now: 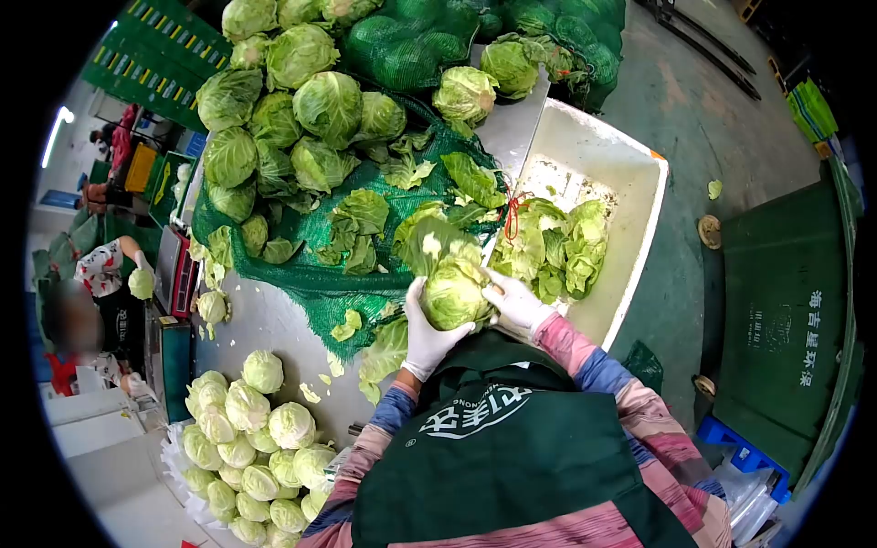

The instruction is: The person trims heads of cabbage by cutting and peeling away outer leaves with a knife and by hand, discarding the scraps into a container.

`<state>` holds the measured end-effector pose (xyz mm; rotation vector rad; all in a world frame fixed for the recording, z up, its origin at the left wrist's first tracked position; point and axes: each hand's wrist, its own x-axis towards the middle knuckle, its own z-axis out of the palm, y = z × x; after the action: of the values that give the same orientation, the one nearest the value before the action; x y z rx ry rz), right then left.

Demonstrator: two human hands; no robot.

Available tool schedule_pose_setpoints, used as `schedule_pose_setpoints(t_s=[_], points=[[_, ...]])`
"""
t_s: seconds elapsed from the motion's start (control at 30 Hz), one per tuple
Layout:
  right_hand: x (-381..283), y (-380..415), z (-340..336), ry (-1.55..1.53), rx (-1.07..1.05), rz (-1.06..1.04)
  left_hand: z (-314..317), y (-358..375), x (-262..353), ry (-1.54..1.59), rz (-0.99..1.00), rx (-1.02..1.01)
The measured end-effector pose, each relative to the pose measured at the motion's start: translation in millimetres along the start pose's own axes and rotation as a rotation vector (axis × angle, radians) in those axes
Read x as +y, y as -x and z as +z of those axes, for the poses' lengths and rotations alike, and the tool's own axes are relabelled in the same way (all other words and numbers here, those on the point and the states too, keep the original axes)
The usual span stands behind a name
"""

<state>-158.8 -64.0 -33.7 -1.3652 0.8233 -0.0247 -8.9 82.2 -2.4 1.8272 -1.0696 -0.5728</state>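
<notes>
Head view, left hand [431,336]: It curled partway round the near left side of the cabbage [454,297], gripping it.
Right hand [518,303]: Its bent fingers touched the cabbage's right side; whether they pinched a leaf, one could not tell.
Cabbage: It sat between both hands.
White bin [632,215]: It stood beyond and right of the right hand, loose leaves [585,247] inside.
Green net [320,297]: It lay beyond the left hand.

"海吉星环保" is printed in white on the green bin [772,342], "NONG" can be made out within the white lettering on the near apron [512,475], and the markings on the far apron [122,306] and crates [163,59] are too small to be read.
</notes>
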Motion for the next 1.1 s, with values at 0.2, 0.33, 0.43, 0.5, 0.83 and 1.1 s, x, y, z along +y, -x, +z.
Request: schedule_pose_setpoints(t_s=[0.2, 0.33, 0.43, 0.5, 0.83, 1.1], points=[[-44, 27, -4, 0.653, 0.225, -0.232, 3, -28, 0, 0.009, -0.078, -0.066], [4, 6, -26, 0.287, 0.377, -0.210, -5, -28, -24, 0.169, -0.167, -0.143], [38, -4, -61, 0.085, 0.481, 0.121, -12, -23, 0, 0.418, -0.233, -0.151], [35, -9, -55, 0.219, 0.505, 0.118, -13, -16, 4, 0.613, -0.426, -0.105], [-5, 16, -32, 0.531, 0.529, -0.127, 36, -25, 10, 0.842, -0.872, 0.116], [-12, 8, -8, 0.640, 0.421, -0.408, 28, -47, 12, -0.273, -0.147, -0.038]])
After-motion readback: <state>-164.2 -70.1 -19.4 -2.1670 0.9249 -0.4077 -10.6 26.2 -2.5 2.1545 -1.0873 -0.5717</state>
